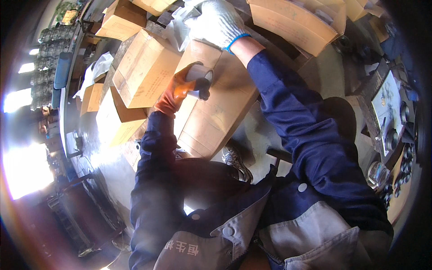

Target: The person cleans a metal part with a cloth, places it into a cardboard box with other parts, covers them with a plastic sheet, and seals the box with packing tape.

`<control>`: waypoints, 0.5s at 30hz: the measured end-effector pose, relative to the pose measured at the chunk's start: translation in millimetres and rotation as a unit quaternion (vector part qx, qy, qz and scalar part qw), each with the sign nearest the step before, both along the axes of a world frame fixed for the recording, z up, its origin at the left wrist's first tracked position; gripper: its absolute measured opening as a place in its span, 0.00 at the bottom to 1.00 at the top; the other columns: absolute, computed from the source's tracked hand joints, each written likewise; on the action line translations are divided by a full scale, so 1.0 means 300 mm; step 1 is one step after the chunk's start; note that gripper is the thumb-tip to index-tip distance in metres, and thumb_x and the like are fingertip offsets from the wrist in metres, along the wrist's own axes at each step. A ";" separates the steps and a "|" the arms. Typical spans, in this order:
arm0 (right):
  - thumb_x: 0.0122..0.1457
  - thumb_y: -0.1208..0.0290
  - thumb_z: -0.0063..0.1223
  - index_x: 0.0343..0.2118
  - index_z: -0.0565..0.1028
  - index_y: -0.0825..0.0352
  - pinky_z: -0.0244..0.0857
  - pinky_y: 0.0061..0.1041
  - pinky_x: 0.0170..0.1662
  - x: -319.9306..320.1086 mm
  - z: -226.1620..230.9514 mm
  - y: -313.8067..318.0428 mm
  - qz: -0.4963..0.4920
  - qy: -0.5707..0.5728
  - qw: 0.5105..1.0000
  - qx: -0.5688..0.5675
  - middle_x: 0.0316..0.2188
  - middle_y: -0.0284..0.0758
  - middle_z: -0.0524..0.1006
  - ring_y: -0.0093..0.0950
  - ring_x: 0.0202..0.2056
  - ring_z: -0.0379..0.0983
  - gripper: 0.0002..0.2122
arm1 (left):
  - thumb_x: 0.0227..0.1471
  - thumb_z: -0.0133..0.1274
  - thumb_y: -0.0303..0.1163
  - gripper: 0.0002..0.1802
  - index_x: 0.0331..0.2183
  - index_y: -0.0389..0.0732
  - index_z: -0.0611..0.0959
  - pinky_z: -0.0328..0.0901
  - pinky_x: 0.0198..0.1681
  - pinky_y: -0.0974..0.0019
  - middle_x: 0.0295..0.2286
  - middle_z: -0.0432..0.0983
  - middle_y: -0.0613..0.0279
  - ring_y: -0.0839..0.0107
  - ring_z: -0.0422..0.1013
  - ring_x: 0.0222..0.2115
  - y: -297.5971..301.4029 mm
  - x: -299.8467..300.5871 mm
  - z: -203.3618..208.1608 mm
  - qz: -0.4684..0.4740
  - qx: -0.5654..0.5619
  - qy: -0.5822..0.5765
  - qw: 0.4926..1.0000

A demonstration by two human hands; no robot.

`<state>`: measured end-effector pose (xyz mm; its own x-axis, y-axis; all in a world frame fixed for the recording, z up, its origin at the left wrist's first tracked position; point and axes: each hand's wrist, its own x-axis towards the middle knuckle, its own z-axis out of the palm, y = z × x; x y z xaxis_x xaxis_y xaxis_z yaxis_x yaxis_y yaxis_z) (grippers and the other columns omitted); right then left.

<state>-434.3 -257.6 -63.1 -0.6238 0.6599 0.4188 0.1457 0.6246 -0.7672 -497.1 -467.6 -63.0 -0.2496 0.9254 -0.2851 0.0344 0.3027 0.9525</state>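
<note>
My left hand [178, 88], in an orange glove with dark fingertips, is closed around a short, pale grey metal cylinder [200, 73]. It is just above a long brown cardboard box [216, 114] with closed flaps. Farther off, near the upper edge, my right hand [220, 26] wears a white knit glove with a blue cuff. Its fingers grip a thin, translucent plastic bag [178, 30], which hangs crumpled to the left of the glove. Part of that hand and the bag's far side blend together in bright light.
A cardboard carton [146, 67] stands left of the long box, with an open carton [118, 119] below it. Another open carton [292, 24] is at the upper right. Round metal parts [391, 138] sit on a bench at the right. My shoe [235, 163] is beside the long box.
</note>
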 end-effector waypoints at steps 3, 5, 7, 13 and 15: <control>0.50 0.57 0.61 0.33 0.82 0.63 0.71 0.39 0.40 0.006 -0.031 0.040 -0.020 -0.013 0.999 -0.025 0.31 0.45 0.81 0.43 0.36 0.78 0.14 | 0.50 0.61 0.34 0.34 0.55 0.31 0.67 0.72 0.38 0.66 0.36 0.78 0.54 0.68 0.77 0.32 0.000 -0.021 -0.011 -0.014 0.008 0.030 0.999; 0.50 0.56 0.61 0.33 0.82 0.63 0.71 0.38 0.40 0.031 -0.052 0.063 -0.036 -0.021 0.998 -0.052 0.31 0.44 0.81 0.42 0.35 0.78 0.15 | 0.49 0.62 0.35 0.37 0.56 0.32 0.66 0.72 0.40 0.66 0.38 0.77 0.54 0.69 0.76 0.34 -0.011 -0.030 -0.019 -0.032 -0.002 -0.025 0.999; 0.50 0.55 0.62 0.34 0.82 0.63 0.71 0.37 0.40 0.057 -0.068 0.090 -0.056 -0.030 0.995 -0.079 0.32 0.44 0.81 0.41 0.35 0.78 0.16 | 0.49 0.64 0.35 0.39 0.57 0.32 0.65 0.71 0.42 0.65 0.40 0.77 0.53 0.69 0.76 0.36 -0.019 -0.027 -0.028 -0.063 0.044 0.015 0.997; 0.50 0.52 0.63 0.35 0.82 0.64 0.71 0.33 0.39 0.060 -0.164 0.182 -0.091 -0.063 0.983 -0.148 0.32 0.42 0.82 0.37 0.34 0.79 0.19 | 0.47 0.63 0.28 0.42 0.59 0.32 0.61 0.72 0.35 0.64 0.39 0.75 0.49 0.64 0.77 0.30 0.013 0.012 -0.004 0.001 0.036 0.002 0.999; 0.49 0.52 0.63 0.35 0.82 0.64 0.70 0.32 0.39 0.054 -0.224 0.205 -0.104 -0.083 0.977 -0.169 0.31 0.41 0.82 0.35 0.33 0.79 0.19 | 0.47 0.63 0.27 0.42 0.59 0.31 0.60 0.72 0.32 0.64 0.37 0.76 0.49 0.63 0.77 0.27 0.042 0.024 0.014 0.006 0.011 -0.029 0.999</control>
